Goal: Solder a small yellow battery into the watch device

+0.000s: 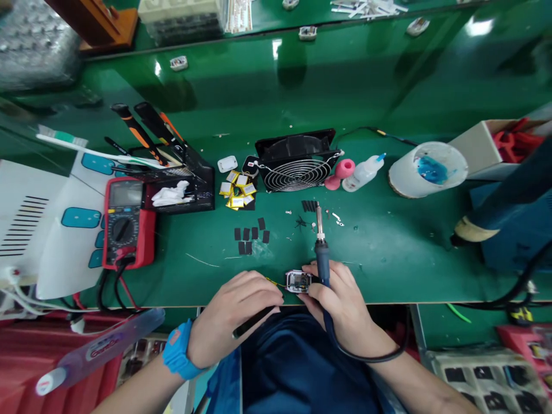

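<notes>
My right hand is wrapped round a soldering iron, whose metal tip points away from me. Its thumb and finger also grip the right side of a small open electronic device with a circuit board inside. Thin yellow wire runs from the device's left side toward my left hand. That hand is closed on a slim black tool; the fingers hide its tip, so its kind is unclear. Beyond the hands lie black rectangular pads and a row of small black strips.
Several yellow-edged battery cells lie left of a black fan. A white squeeze bottle and a white tub stand to the right. At left are a red multimeter and a black tool holder. The iron's cord loops below my right wrist.
</notes>
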{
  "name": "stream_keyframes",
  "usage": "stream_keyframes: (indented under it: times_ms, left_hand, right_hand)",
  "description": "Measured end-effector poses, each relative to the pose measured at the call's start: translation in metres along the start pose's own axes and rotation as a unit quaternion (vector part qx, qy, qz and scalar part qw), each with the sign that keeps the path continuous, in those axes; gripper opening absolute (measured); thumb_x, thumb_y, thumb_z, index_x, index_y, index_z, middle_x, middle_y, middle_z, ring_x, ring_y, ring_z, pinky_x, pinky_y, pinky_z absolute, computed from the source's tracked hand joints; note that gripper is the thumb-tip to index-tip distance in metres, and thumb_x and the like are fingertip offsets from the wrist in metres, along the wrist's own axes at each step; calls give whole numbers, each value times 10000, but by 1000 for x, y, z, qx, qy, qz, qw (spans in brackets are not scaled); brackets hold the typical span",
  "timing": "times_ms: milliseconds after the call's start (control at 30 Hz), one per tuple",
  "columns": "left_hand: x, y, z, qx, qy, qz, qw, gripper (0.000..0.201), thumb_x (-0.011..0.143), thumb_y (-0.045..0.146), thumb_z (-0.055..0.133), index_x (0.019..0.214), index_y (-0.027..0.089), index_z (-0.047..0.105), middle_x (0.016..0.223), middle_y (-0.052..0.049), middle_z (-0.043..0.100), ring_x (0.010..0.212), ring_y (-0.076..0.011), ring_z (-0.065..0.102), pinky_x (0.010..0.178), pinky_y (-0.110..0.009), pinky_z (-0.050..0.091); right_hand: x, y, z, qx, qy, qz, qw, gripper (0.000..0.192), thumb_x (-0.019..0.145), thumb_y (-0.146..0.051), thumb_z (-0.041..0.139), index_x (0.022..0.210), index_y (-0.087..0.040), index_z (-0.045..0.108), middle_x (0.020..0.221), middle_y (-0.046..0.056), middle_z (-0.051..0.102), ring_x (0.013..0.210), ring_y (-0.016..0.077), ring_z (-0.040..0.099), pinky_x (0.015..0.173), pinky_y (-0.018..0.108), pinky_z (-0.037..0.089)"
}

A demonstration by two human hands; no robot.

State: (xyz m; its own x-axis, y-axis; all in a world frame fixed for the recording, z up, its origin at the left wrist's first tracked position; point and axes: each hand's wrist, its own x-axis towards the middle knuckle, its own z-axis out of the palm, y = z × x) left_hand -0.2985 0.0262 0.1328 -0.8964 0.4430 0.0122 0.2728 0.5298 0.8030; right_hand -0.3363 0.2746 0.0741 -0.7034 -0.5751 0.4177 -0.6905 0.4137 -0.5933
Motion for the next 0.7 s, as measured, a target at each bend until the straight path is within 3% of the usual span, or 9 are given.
stream_keyframes:
  times_ms: [333,467,567,700]
  left_hand:
    - [2,-4,5,1,7,-12,1000,151,1030,151,607,983,242,718,976,-31,810,856,-203,738,790,-342,556]
    - [3,-6,14,-23,86,-6,996,105,981,139,703,951,239,696,906,-4,794,843,-180,744,795,-332,577]
    - [6,-5,23,-43,164,-2,986,156,944,89,716,906,219,641,870,10,754,973,-182,761,868,-330,612]
    - [10,-7,33,-48,191,-10,980,205,931,36,665,883,222,597,856,29,728,1025,-191,787,1054,-421,610]
  right_hand:
    - [0,-1,-1,-3,4,5,1000,104,1034,-95,661,1033,-199,646,1175,131,729,1089,301,658,856,434,568]
    - [1,-1,-1,-3,0,5,1000,96,1050,-110,646,1045,-206,641,1176,130,734,1094,305,662,859,444,572]
    - [1,-1,-1,-3,1,3,1000,97,1046,-106,647,1046,-203,644,1169,129,735,1090,302,669,869,440,575]
    - [1,-1,-1,-7,2,5,1000,89,1038,-113,656,1050,-202,657,1170,136,735,1095,309,666,853,446,591]
